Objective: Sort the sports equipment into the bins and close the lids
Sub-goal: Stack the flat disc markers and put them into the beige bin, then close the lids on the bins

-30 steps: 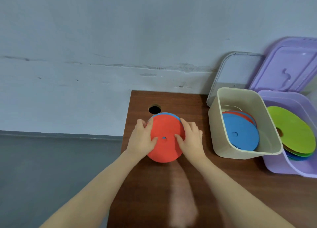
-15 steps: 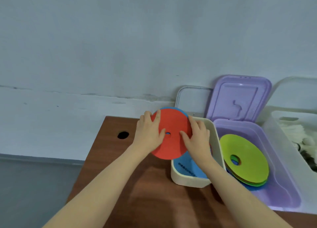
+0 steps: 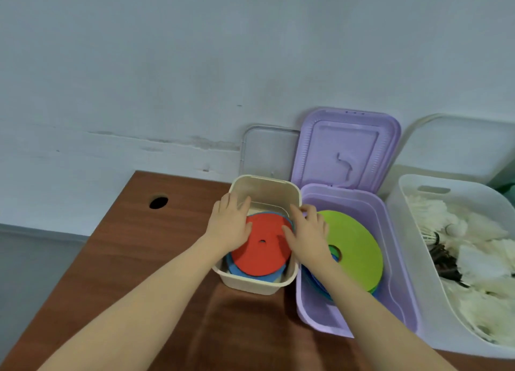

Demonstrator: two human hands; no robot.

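Three bins in a row along the wall, on my table (image 3: 133,259).
My hands hold the disc stack (image 3: 262,248) in the leftmost bin (image 3: 250,283); the middle bin (image 3: 390,231) holds discs, the rightmost (image 3: 404,211) shuttlecocks (image 3: 487,248); lids lean behind.

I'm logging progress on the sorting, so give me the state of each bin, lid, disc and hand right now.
Cream bin: open, holding discs.
Red disc: inside cream bin, on blue discs.
Purple bin: open, lid upright.
Green disc: topmost in purple bin.
White bin: open, holding shuttlecocks.
Left hand: holds red disc.
Right hand: holds red disc.
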